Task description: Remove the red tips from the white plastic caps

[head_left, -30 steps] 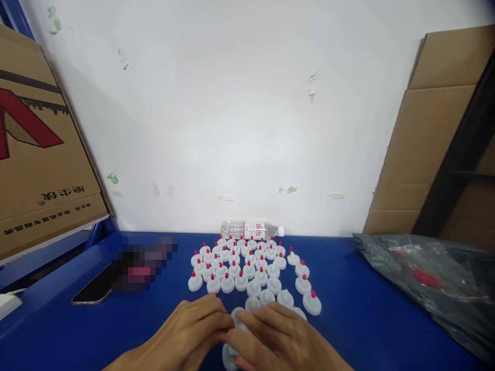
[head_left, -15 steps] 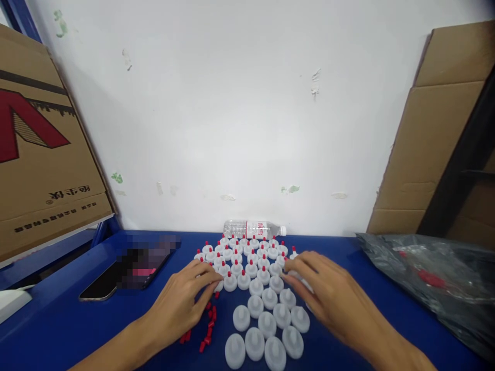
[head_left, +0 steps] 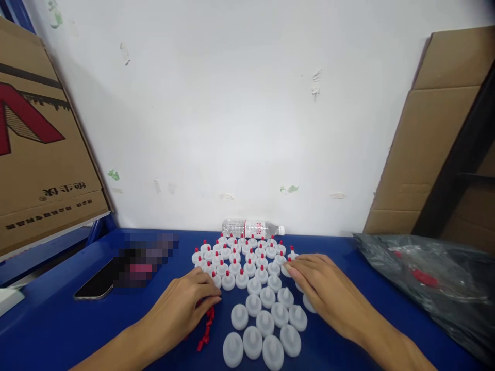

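Note:
Dozens of round white nozzle caps cover the middle of the blue table. Those at the back carry small red tips, such as this red-tipped white cap [head_left: 228, 281]; the nearer ones, like this bare white cap [head_left: 252, 342], have plain spouts. My left hand [head_left: 185, 304] is closed in a pinch beside loose red tips [head_left: 207, 332]; whatever lies between its fingertips is hidden. On the right side of the group, my right hand [head_left: 325, 288] has thumb and fingers closed at the red tip [head_left: 289, 260] of a white cap, and partly covers caps beneath it.
A clear water bottle [head_left: 253, 228] lies against the white wall behind the caps. A phone [head_left: 100, 275] rests at left, partly pixelated. Grey plastic bag [head_left: 421, 288] sits at right; cardboard boxes [head_left: 38, 154] stand at both sides.
My left hand has moved down from the left-edge caps to the loose red tips. At the right, a red tip now shows at my right fingertips. The view has shifted slightly.

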`<control>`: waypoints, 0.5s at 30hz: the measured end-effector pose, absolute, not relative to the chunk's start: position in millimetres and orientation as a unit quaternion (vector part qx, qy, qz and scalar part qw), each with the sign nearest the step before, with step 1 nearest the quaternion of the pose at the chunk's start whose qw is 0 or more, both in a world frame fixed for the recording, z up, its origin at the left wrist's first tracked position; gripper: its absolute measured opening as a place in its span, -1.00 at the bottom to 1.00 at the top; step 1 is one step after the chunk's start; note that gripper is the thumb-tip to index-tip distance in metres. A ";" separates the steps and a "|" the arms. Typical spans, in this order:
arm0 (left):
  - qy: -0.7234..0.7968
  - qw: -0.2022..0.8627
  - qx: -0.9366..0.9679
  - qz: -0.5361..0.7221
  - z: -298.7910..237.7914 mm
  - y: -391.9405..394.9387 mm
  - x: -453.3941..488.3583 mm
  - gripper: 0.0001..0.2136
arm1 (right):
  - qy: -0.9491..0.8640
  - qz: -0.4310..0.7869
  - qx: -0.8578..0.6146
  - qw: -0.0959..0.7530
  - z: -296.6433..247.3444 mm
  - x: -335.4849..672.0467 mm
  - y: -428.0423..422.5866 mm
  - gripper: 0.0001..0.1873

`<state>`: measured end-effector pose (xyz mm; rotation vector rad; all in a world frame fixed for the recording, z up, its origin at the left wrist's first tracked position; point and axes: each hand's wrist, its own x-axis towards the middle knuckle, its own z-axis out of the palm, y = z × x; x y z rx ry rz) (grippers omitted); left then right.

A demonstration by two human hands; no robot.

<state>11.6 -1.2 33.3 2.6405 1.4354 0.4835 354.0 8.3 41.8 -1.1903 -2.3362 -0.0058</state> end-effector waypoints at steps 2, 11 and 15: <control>0.473 0.048 0.866 0.155 29.1 1.5 9.1 -0.82 | -0.865 0.020 -0.438 0.244 41.6 353.8 8.7 -0.56; 0.459 -0.002 0.879 0.126 25.7 4.6 5.9 -0.73 | -0.858 -0.024 -0.437 0.267 41.7 350.4 6.5 -0.58; 0.459 -0.011 0.880 0.123 24.9 4.1 5.4 -0.73 | -0.867 -0.043 -0.418 0.269 35.3 342.1 6.1 -0.60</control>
